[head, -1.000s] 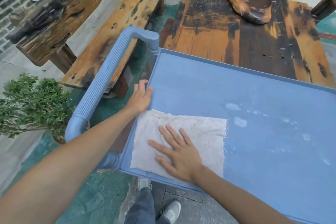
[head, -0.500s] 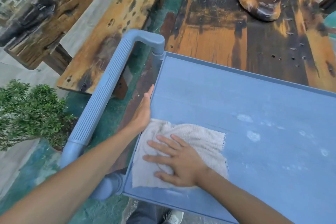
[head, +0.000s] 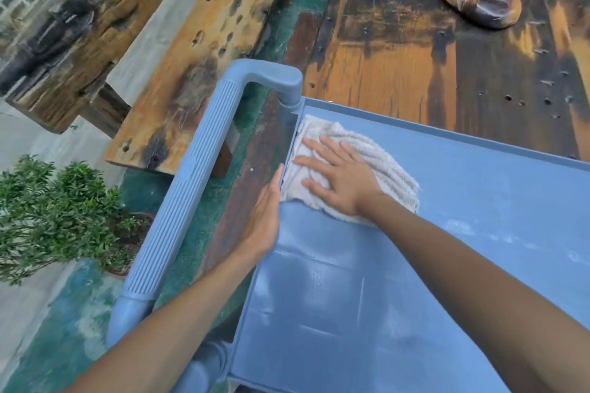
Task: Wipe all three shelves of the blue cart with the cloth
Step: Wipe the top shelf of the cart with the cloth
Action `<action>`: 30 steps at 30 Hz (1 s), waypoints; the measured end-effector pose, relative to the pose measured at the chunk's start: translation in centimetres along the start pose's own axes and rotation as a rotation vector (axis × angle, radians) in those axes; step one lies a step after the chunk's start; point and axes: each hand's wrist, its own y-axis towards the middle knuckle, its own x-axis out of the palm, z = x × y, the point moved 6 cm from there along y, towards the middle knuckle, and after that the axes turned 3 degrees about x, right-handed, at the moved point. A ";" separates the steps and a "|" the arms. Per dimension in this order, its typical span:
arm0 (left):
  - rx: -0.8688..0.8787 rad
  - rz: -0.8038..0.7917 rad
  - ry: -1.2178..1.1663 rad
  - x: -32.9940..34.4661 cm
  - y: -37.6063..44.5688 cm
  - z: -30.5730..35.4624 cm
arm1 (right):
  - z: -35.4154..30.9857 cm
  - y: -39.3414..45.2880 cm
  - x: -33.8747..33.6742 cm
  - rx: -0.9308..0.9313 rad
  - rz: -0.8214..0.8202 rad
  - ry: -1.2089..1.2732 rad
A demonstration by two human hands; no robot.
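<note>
You've got your right hand (head: pixel 341 180) pressed flat, fingers spread, on the off-white frayed terry cloth (head: pixel 357 169), so it's not gripping anything, just pinning the cloth down so the whole palm drags it. The cloth sits bunched in the far left corner of the top shelf (head: pixel 447 265) of the blue plastic cart, jammed against the raised rim, which is probably how you get dirt out of that corner. Its long axis runs diagonally, from that corner back toward the middle of the shelf. Your left hand (head: pixel 265 217) lies open along the left edge, fingers together pointing away from you, likely bracing the cart so it doesn't roll. The ribbed blue push handle (head: pixel 191 182) is just beside it, untouched
</note>
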 end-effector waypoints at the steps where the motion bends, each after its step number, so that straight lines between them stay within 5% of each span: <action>1: -0.002 -0.011 0.010 0.0 0.2 0.1 | 0.7 0.8 -0.4 0.035 0.006 0.012; 8: -0.001 -0.031 0.120 -0.2 0.5 1.8 | 3.1 3.7 -1.5 0.171 0.009 0.056; 13: 0.121 0.239 0.668 0.4 1.7 5.2 | 3.3 3.7 -1.7 0.187 0.020 0.056; 19: 0.014 0.366 1.047 4.1 4.9 5.9 | 3.2 3.8 -1.5 0.176 0.005 0.051; 23: 0.182 0.327 1.094 5.1 4.1 5.5 | 3.7 3.9 -1.5 0.164 0.010 0.066; 30: 0.179 0.371 1.097 5.1 4.5 5.5 | 4.5 3.5 -1.3 0.125 0.053 0.096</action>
